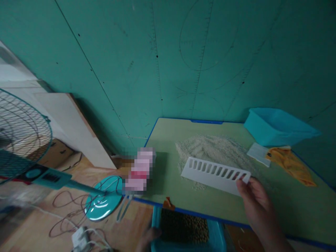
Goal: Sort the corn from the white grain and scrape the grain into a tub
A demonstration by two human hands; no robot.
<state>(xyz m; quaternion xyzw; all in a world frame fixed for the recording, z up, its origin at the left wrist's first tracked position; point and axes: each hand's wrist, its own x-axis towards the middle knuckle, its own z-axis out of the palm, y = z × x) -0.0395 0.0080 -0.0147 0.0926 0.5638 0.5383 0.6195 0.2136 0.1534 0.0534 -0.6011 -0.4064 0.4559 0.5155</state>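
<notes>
My right hand [258,204] grips one end of a white plastic strip with a row of slots [211,178], thumb on the near face. The strip stands on edge over the table, in front of a heap of pale, grainy material [212,147]. A few loose grains lie just in front of it. At the bottom of the view, my left hand [147,239] is blurred and partly cut off, at the left rim of a teal bin [216,241]. Inside the bin are small brown bean-like pieces [196,227], partly in shadow.
On the blue-edged green table [168,133] are a light-blue tub [278,129], a white sheet [258,154] and an orange cloth [291,164]. A pixelated pink item [140,171] sits at its left edge. Left are a teal fan [52,178], cables and a power strip [81,238].
</notes>
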